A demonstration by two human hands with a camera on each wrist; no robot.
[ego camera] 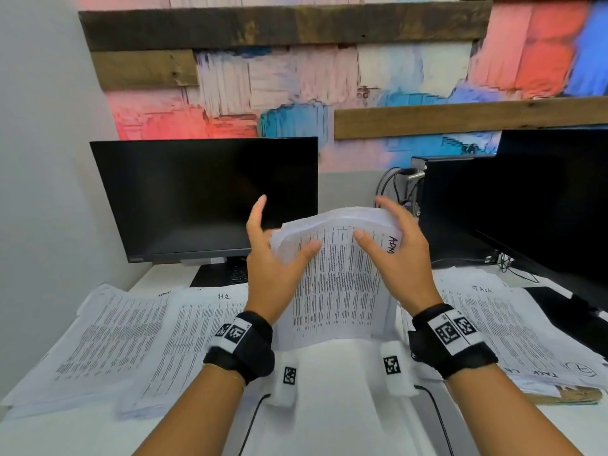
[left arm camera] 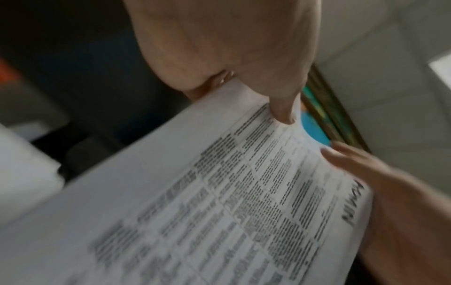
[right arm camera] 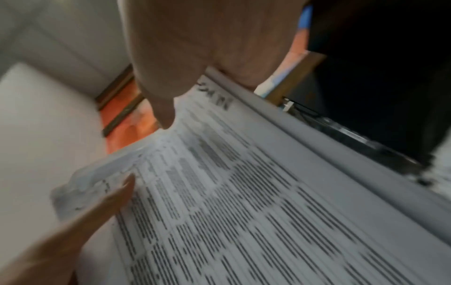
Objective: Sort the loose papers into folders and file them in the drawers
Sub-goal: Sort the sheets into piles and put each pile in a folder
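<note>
Head view, my bundle: I hold a thick stack of printed papers [ego camera: 335, 278] upright over the white desk [ego camera: 329, 406], bottom edge low near it, so I think I am tapping the sheets even.
Head view, my left hand [ego camera: 273, 258]: thumb on the front page, fingers up behind the left edge. The grip is loose, more a steady than a squeeze.
Head view, my right hand [ego camera: 398, 255]: thumb on the front, fingers curled over the top right corner, holding the stack.
Head view, other piles: more paper piles lie flat on the left [ego camera: 108, 343] and right [ego camera: 503, 327], with words written on top, likely to keep kinds apart. I see no folder or drawer.
Left wrist view: my thumb [left arm camera: 283, 108] presses the page [left arm camera: 219, 202] near its top edge. The picture is blurry.
Right wrist view: my thumb [right arm camera: 163, 110] rests on the page [right arm camera: 244, 212] too. The side shows many sheets, so I need both hands.
</note>
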